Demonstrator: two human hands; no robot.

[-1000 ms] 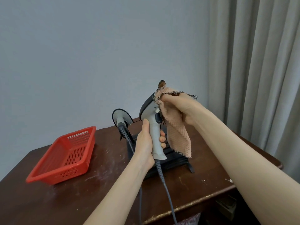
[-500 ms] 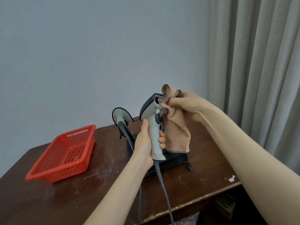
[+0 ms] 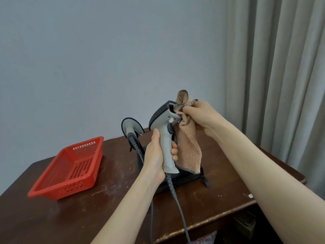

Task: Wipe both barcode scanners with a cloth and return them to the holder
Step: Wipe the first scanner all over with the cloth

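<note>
Barcode scanners, two of them, are near the middle of the dark brown wooden counter, one parked and one lifted.

At far left a red perforated plastic basket sits on the counter, well apart from the work. Right of it, the second grey scanner with a round dark-rimmed head rests in the black stand-type holder, its coiled lead hanging in front.

Next comes the left grip, a bare hand wrapped firmly round the handle of the pale grey pistol-shaped barcode scanner with a dark head, which it holds upright above the holder. A coiled grey cable runs from the handle's foot over the counter edge.

The hard plastic shell looks rigid and fairly light, and likely a little slick, so the handle is the sound place to hold. The window at the nose is probably the delicate part and wants gentle pressure. The trailing cable may tug or snag when the scanner goes back.

Further right, the peach waffle-weave cloth with checked edging hangs limp and soft. Its bunched top is pinched in the right grip, which presses it against the scanner's nose. Pale grey curtains hang at far right.
</note>
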